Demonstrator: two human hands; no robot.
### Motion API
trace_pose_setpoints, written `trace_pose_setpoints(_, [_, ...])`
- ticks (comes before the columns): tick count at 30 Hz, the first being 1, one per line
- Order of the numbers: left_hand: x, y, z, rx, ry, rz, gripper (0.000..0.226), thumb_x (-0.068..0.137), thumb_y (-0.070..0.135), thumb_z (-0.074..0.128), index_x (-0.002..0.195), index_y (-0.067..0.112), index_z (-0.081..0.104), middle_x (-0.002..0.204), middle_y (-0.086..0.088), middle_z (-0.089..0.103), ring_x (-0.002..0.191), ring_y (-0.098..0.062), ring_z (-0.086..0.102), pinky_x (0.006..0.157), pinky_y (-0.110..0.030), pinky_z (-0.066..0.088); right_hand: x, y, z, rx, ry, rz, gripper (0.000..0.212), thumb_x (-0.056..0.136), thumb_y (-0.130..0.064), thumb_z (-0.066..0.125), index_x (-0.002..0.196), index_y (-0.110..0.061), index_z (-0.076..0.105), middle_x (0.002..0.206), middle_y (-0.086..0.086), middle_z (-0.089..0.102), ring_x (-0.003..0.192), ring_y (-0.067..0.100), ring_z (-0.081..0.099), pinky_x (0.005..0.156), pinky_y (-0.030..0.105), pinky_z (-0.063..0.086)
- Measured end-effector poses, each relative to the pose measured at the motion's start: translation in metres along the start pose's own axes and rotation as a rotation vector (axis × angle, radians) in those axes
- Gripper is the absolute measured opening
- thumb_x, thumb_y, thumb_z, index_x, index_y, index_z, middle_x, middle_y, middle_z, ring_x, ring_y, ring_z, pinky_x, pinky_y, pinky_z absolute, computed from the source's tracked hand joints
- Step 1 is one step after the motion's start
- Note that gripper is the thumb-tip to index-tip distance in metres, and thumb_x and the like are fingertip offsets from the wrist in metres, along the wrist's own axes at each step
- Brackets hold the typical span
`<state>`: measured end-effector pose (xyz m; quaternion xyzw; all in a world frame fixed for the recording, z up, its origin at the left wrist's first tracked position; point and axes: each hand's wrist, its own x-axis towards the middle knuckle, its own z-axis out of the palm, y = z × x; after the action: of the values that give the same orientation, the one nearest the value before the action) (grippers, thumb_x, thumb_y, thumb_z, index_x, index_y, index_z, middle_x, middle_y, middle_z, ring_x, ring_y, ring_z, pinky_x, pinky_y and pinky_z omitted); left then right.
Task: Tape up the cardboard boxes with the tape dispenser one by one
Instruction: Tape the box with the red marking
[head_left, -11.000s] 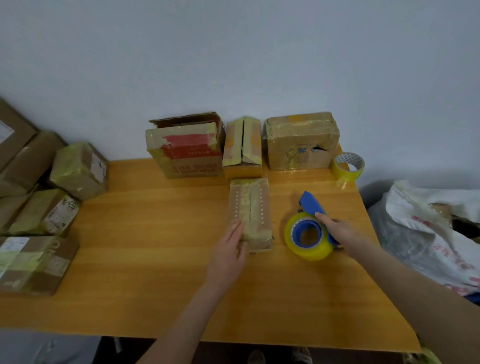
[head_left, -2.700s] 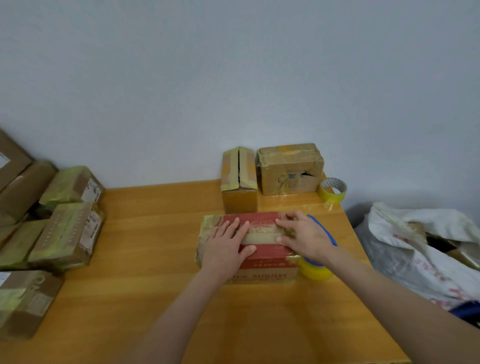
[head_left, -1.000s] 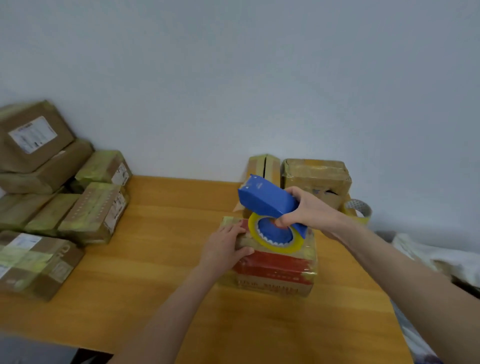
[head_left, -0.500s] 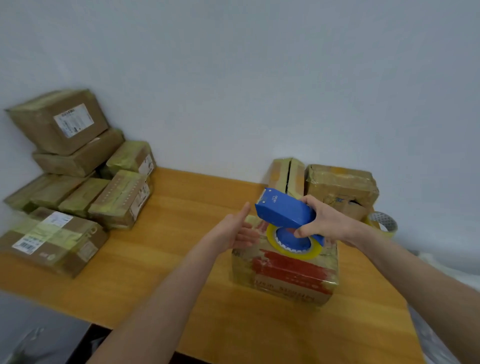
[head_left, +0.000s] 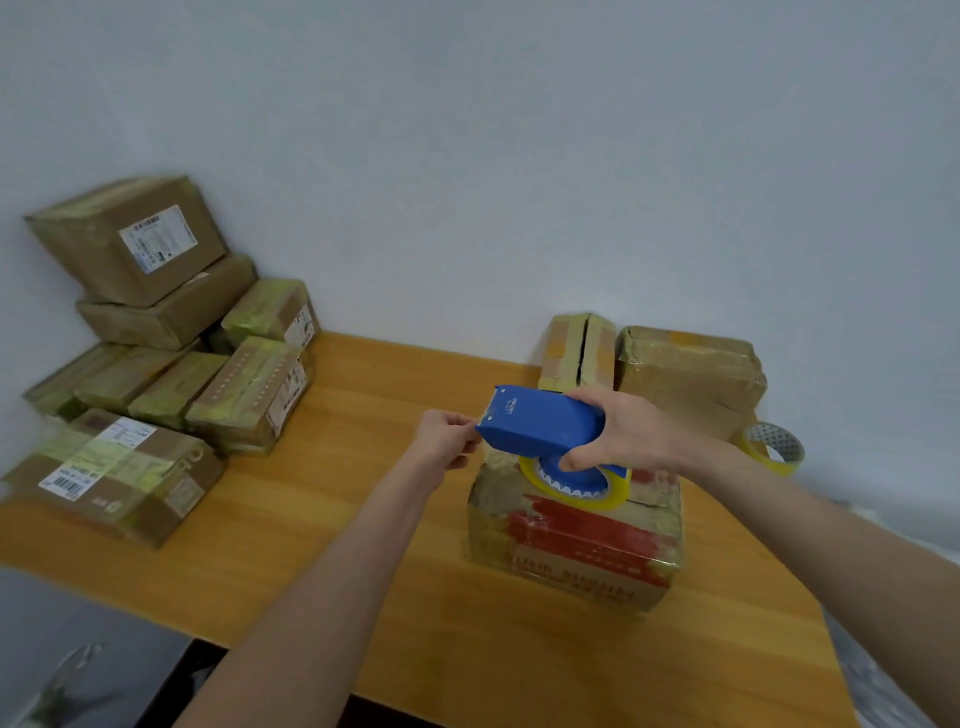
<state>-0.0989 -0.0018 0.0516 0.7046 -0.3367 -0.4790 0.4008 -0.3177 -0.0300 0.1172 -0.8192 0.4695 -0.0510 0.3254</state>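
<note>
Fingers of our right hand (head_left: 626, 436) clamp round the smooth blue plastic tape dispenser (head_left: 540, 428), held over the tape-wrapped, red-printed cardboard box (head_left: 576, 540) right of centre on the wooden table (head_left: 405, 597). Our left hand (head_left: 447, 439) bunches its fingertips together at the dispenser's nose; what they pinch we cannot tell. The dispenser's white lettering is unreadable.

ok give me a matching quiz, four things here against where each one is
1 dispenser
2 red box
3 spare roll
4 pile

a far left, by the wall
b in the right hand
c table's right edge
d below the dispenser

Pairs: 1-b, 2-d, 3-c, 4-a
</note>
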Motion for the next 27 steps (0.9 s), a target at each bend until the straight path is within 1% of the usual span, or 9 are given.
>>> trace_pose_setpoints(4, [0.008,-0.011,-0.027,-0.026,0.137,-0.005,0.023,0.091,0.014,0.065,0.07,0.01,0.057,0.066,-0.004,0.053,0.059,-0.014,0.046,0.049,-0.024,0.04,-0.001,0.002,-0.011,-0.056,0.013,0.012,0.054,0.075,-0.037,0.079,0.12,-0.034,0.05,0.108,-0.003,0.058,0.096,0.019,0.059,0.085,0.039,0.052])
trace_pose_setpoints(6, [0.012,-0.024,-0.041,-0.002,0.187,-0.019,0.026,0.092,0.016,0.064,0.069,0.008,0.055,0.067,-0.007,0.051,0.061,-0.019,0.045,0.052,-0.03,0.04,-0.005,0.007,-0.018,-0.1,0.002,0.046,0.062,0.067,-0.047,0.078,0.122,-0.032,0.052,0.109,-0.002,0.059,0.096,0.019,0.061,0.086,0.042,0.054])
trace_pose_setpoints(8, [0.013,-0.039,-0.042,0.035,0.206,-0.039,0.029,0.094,0.017,0.063,0.068,0.008,0.054,0.068,-0.008,0.05,0.063,-0.022,0.043,0.055,-0.034,0.039,-0.006,0.01,-0.02,-0.123,-0.03,0.068,0.071,0.057,-0.057,0.073,0.121,-0.034,0.052,0.107,-0.004,0.06,0.093,0.016,0.061,0.085,0.041,0.055])
trace_pose_setpoints(13, [0.02,-0.054,-0.029,0.048,0.221,-0.034,0.028,0.095,0.021,0.061,0.07,0.008,0.056,0.066,-0.007,0.048,0.06,-0.022,0.04,0.058,-0.035,0.038,-0.007,0.016,-0.014,-0.085,-0.034,0.079,0.066,0.055,-0.054,0.068,0.116,-0.038,0.049,0.103,-0.008,0.057,0.091,0.014,0.06,0.08,0.035,0.054])
trace_pose_setpoints(18, [0.035,-0.056,-0.017,0.203,0.273,-0.002,0.034,0.095,0.024,0.06,0.065,0.01,0.055,0.059,-0.006,0.049,0.054,-0.022,0.043,0.058,-0.034,0.041,-0.007,0.023,-0.011,-0.067,-0.02,0.097,0.074,0.051,-0.06,0.066,0.119,-0.038,0.049,0.105,-0.005,0.058,0.091,0.017,0.061,0.081,0.04,0.056])
trace_pose_setpoints(20, [0.04,-0.064,-0.01,0.276,0.27,-0.02,0.032,0.094,0.024,0.061,0.064,0.012,0.055,0.061,-0.006,0.053,0.058,-0.023,0.048,0.061,-0.035,0.046,-0.005,0.024,-0.01,-0.072,-0.011,0.097,0.07,0.055,-0.058,0.068,0.119,-0.039,0.048,0.106,-0.006,0.058,0.092,0.017,0.061,0.082,0.041,0.056])
trace_pose_setpoints(22, [0.041,-0.073,0.001,0.315,0.222,-0.056,0.026,0.093,0.024,0.061,0.069,0.013,0.057,0.068,-0.006,0.058,0.065,-0.023,0.052,0.067,-0.038,0.051,-0.004,0.027,-0.009,-0.064,0.001,0.1,0.062,0.065,-0.05,0.075,0.12,-0.04,0.048,0.107,-0.006,0.058,0.093,0.017,0.061,0.082,0.042,0.056])
trace_pose_setpoints(24, [0.041,-0.079,0.014,0.343,0.169,-0.069,0.019,0.094,0.024,0.061,0.079,0.011,0.061,0.073,-0.004,0.061,0.07,-0.022,0.056,0.073,-0.039,0.053,-0.003,0.029,-0.008,-0.064,0.007,0.104,0.06,0.069,-0.046,0.076,0.121,-0.04,0.048,0.107,-0.007,0.057,0.093,0.017,0.062,0.082,0.041,0.056])
trace_pose_setpoints(27, [0.043,-0.08,0.023,0.395,0.119,-0.061,0.022,0.095,0.023,0.058,0.109,0.007,0.065,0.084,-0.006,0.063,0.076,-0.023,0.058,0.065,-0.033,0.047,-0.002,0.03,-0.006,-0.068,0.021,0.103,0.059,0.07,-0.045,0.076,0.122,-0.04,0.048,0.108,-0.007,0.058,0.093,0.017,0.061,0.083,0.041,0.056])
